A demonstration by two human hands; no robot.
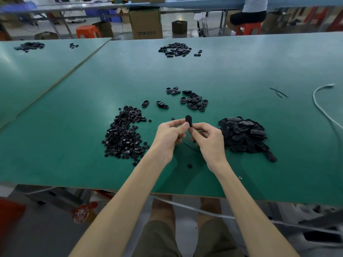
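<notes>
Step in hand, my read: pressing a small insert into one black oval shell (188, 121). It sits mid-frame, held clear above the green table (74, 154).

Left hand (169, 135) pinches it from the left, thumb tip pressed on its near face, other fingers curled under. Right hand (208, 139) pinches its lower right edge between thumb and forefinger, the other fingers curled loosely toward the palm. Can't tell if an insert is seated, since the thumbs cover that face.

Stock: pile of small round parts (123, 135) left of the hands, pile of oval shells (243, 134) right of them, both near. The small group of ovals (193, 101) above the hands reads as the done lot, which is a guess. One loose round part (189, 166) lies on the table between the forearms, and a thin black strip (191, 147) lies under the hands.

Next move, as I judge it: complete the press with both thumbs and check it's flush. Then drop the piece in the upper group, reach right for a shell and left for a round part. It calls for a fine pinch: the parts are small and all black, so easy to misorient.
</notes>
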